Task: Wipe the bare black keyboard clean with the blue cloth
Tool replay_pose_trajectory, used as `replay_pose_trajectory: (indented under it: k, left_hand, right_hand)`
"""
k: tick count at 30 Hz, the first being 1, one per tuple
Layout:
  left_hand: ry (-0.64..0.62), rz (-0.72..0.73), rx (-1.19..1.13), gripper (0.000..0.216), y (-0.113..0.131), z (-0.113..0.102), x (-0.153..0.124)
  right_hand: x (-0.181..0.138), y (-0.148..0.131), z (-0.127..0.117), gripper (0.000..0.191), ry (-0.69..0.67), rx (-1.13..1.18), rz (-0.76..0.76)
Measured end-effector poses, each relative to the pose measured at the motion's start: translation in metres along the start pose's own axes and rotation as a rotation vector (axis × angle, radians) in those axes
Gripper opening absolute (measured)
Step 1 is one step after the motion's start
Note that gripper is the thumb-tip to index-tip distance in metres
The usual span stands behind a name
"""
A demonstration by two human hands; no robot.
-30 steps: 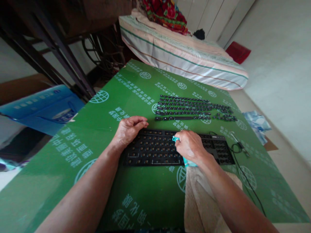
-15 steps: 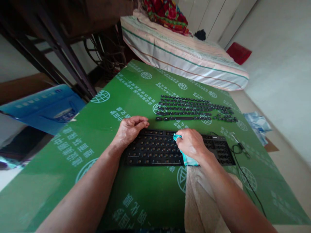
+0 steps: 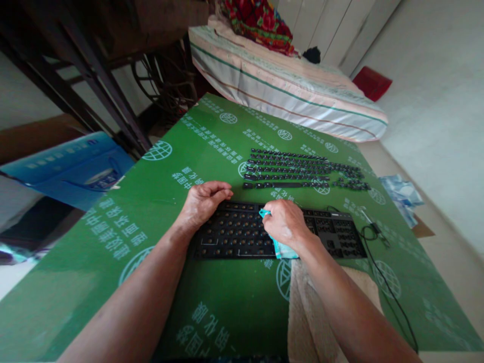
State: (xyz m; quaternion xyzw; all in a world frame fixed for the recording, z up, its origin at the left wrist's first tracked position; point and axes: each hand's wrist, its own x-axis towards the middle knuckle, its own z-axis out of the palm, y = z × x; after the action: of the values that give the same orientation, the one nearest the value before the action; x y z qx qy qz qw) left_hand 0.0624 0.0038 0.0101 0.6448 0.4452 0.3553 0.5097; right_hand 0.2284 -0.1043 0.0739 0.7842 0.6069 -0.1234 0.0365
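A black keyboard [image 3: 242, 232] with its keycaps off lies flat on the green table, bare switch sockets showing. My left hand [image 3: 206, 201] rests at its upper left corner, fingers curled and pressed together with nothing visible in them. Over the middle of the keyboard, my right hand [image 3: 285, 222] is closed on a turquoise cloth [image 3: 283, 250], bunched against the sockets. Part of that cloth is hidden under the palm. Beneath my right forearm a beige towel [image 3: 308, 307] hangs down from the keyboard's front edge.
Rows of loose black keycaps [image 3: 287, 169] lie beyond the keyboard. A small tool with a metal shaft [image 3: 372, 224] and a black cable [image 3: 393, 292] are to the right. A blue box [image 3: 75, 166] stands left of the green table [image 3: 181, 146]; a bed [image 3: 295, 96] is behind.
My right hand has slid a little to the left along the keyboard with the turquoise cloth, uncovering more sockets on the right. My left hand stays in place.
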Motion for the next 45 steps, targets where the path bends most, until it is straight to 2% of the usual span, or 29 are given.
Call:
replay_pose_trajectory:
  k: [9,26,31,34,39,45]
  left_hand:
    - [0.006,0.008,0.004,0.027,0.003,0.0,-0.001]
    - [0.022,0.036,0.02,0.024,0.004,0.0,-0.001]
    - [0.027,0.079,0.014,0.041,0.005,-0.002,-0.001]
    - [0.023,0.034,-0.076,0.047,0.007,-0.002,-0.001]
    - [0.021,0.024,-0.124,0.046,0.005,0.0,-0.001]
    - [0.01,0.061,-0.101,0.046,-0.001,-0.001,0.002]
  right_hand:
    - [0.0,-0.008,-0.001,0.023,0.035,0.043,-0.024]
    - [0.012,-0.062,-0.003,0.022,0.014,0.094,-0.175]
    - [0.015,-0.075,0.002,0.022,0.095,0.186,-0.233]
    - [0.008,-0.076,0.006,0.021,0.134,0.241,-0.297]
    - [-0.016,-0.05,0.006,0.023,0.146,0.37,-0.329]
    - [-0.038,0.025,0.011,0.025,0.158,0.356,-0.003]
